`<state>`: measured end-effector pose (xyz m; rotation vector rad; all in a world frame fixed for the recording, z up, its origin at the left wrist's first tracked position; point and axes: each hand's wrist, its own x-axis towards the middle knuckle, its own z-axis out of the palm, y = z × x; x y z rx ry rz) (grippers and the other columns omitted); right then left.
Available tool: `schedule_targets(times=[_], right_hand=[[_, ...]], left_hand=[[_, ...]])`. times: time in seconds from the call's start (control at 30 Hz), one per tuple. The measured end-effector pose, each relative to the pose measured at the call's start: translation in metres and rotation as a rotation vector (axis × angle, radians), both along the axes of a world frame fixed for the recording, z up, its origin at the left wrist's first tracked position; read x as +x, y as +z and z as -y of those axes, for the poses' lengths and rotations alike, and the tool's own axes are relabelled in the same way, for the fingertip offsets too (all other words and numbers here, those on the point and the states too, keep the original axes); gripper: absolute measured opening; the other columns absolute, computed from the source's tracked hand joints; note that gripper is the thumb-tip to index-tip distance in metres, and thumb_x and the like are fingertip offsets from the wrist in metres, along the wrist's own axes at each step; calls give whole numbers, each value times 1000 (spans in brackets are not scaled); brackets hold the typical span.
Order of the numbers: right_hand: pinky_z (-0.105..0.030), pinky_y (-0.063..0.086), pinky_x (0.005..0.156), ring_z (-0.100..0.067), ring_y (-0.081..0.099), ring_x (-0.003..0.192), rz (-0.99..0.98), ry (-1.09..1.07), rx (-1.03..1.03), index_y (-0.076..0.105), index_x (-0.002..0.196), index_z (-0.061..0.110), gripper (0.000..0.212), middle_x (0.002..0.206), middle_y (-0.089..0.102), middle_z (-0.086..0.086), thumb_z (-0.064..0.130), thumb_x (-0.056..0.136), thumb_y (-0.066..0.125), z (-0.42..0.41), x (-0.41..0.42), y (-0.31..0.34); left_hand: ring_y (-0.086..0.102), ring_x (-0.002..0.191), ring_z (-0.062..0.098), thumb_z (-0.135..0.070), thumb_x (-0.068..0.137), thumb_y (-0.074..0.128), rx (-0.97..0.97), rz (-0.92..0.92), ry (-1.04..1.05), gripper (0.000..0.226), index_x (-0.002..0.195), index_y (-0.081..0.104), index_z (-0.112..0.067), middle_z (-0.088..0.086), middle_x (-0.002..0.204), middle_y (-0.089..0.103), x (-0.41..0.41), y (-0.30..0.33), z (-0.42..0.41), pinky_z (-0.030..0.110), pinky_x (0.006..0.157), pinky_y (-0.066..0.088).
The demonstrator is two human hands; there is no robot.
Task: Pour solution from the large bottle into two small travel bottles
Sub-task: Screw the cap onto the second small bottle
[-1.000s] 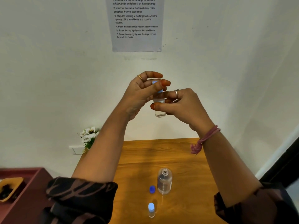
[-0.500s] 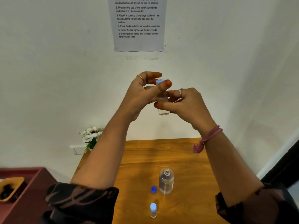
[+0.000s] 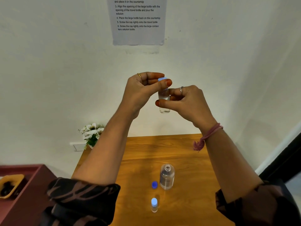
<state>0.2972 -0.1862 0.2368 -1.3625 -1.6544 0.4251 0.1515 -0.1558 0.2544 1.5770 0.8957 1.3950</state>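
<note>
clear travel bottle [image 3: 164,101], blue-capped, part-filled

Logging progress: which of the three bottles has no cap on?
The large bottle standing on the table, its neck bare and dark blue cap beside it. Both small bottles wear light blue caps.
</note>
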Motion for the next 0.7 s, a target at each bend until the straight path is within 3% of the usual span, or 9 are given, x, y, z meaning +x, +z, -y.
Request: schedule_targets(times=[0.13, 0.33, 0.43, 0.57, 0.7], right_hand=[[-27, 50, 69, -13, 63, 71, 11, -5, 5, 72, 105, 20, 40, 72, 67, 3, 40, 71, 78, 1, 0, -3], [-35, 55, 74, -16, 65, 73, 19, -16, 16, 72, 104, 18, 39, 77, 70, -2, 39, 71, 78, 1, 1, -7], [-37, 56, 75, -17, 65, 74, 33, -18, 19, 72, 104, 18, 40, 78, 71, -3, 41, 71, 78, 1, 2, -8], [-28, 52, 71, -13, 62, 72, 91, -51, 14, 71, 106, 20, 45, 74, 66, 4, 45, 70, 77, 2, 4, -11], [-19, 47, 69, -8, 62, 74, 118, -78, -27, 70, 106, 23, 48, 79, 65, 8, 49, 67, 78, 5, 7, -24]], left_hand=[[73, 85, 12, -12, 74, 79, 11, -4, -2, 22, 93, 70, -19, -5, 84, 75, -1, -4, 0, 27, 88, 54], [72, 80, 6, -8, 77, 76, 42, -16, -22, 20, 92, 70, -20, -11, 79, 74, -1, -5, 2, 17, 76, 53], [72, 82, 7, -8, 78, 75, 41, -27, -41, 20, 94, 70, -20, -10, 80, 75, -1, -6, 2, 17, 77, 53], [71, 93, 10, -11, 80, 74, 29, -32, -60, 23, 101, 70, -19, -4, 93, 74, -1, -13, 4, 22, 86, 53], [69, 95, 4, -13, 81, 73, -14, -34, -87, 31, 111, 66, -19, -5, 101, 72, 0, -30, 11, 19, 84, 53]])
